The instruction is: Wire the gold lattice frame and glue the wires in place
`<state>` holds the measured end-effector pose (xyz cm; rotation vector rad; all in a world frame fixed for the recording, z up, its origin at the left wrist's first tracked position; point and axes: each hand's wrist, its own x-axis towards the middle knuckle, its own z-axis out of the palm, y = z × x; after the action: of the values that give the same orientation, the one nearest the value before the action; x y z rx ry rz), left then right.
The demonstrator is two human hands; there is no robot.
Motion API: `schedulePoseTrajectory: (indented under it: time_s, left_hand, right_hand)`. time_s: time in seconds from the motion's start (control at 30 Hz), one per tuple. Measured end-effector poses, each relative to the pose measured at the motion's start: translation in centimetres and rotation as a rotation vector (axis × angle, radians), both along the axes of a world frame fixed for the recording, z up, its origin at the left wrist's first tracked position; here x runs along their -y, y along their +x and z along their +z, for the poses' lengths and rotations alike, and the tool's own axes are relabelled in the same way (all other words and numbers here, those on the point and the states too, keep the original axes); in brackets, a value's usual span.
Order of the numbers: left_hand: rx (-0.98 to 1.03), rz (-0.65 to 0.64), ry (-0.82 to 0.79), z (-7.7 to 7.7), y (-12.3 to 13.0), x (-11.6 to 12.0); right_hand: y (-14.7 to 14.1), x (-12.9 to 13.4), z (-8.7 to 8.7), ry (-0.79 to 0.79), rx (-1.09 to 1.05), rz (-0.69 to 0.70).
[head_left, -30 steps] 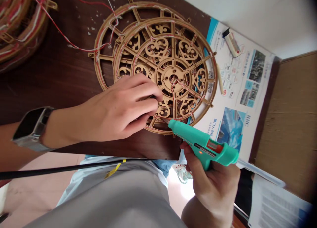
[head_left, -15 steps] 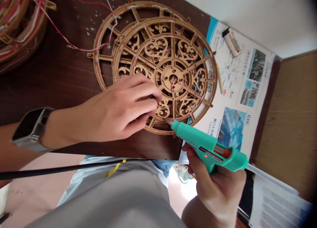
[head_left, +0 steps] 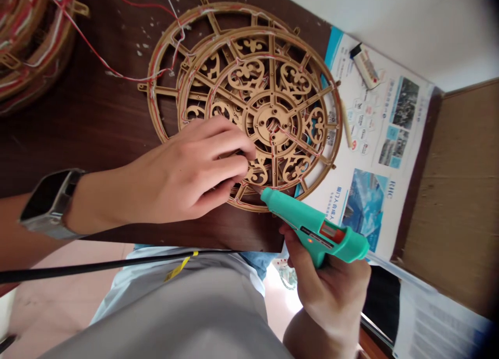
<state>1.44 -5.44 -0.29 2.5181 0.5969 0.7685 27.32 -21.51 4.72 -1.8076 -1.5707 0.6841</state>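
My right hand (head_left: pixel 331 291) is wrapped round a teal hot glue gun (head_left: pixel 300 213) with a small orange light lit on its side. The gun's nozzle points left and meets the lower rim of a round gold openwork frame (head_left: pixel 273 101), close to my left fingers. Red and white wires run along the frame's rings and spokes. My left hand (head_left: pixel 195 169) rests over the frame's lower left part, fingers curled and closed. Its fingertips are partly hidden, so what they pinch cannot be made out. Another gold ring frame (head_left: pixel 156 109) lies beneath.
More gold rings with wires (head_left: pixel 39 62) are stacked at the left. A loose red and white wire (head_left: pixel 93 49) crosses the dark table (head_left: pixel 117 119). At right lie a printed sheet (head_left: pixel 405 88), a small white-and-black box (head_left: pixel 365 66) and brown cardboard (head_left: pixel 448 192).
My right hand and the glue gun have shifted left and slightly up, bringing the nozzle further along the rim toward my left fingers. My left hand and the frame stay put.
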Motion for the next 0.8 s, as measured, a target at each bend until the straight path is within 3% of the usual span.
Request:
schedulePoseTrajectory:
  time_s: [0.2,0.4,0.67,0.8]
  left_hand:
    - [0.040,-0.020,-0.151,0.3,-0.1,0.1]
    - [-0.016,-0.015,-0.026,0.5,0.0,0.0]
    - [-0.021,-0.001,-0.035,0.8,-0.2,0.1]
    - [0.034,0.022,-0.107,1.1,-0.1,0.0]
  right_hand:
    - [0.2,-0.3,0.2,-0.013,-0.009,-0.004]
    - [0.3,-0.2,-0.2,0.013,0.008,0.009]
    - [0.8,-1.1,0.2,-0.030,0.036,0.053]
    - [2.4,-0.8,-0.3,-0.071,-0.145,-0.087]
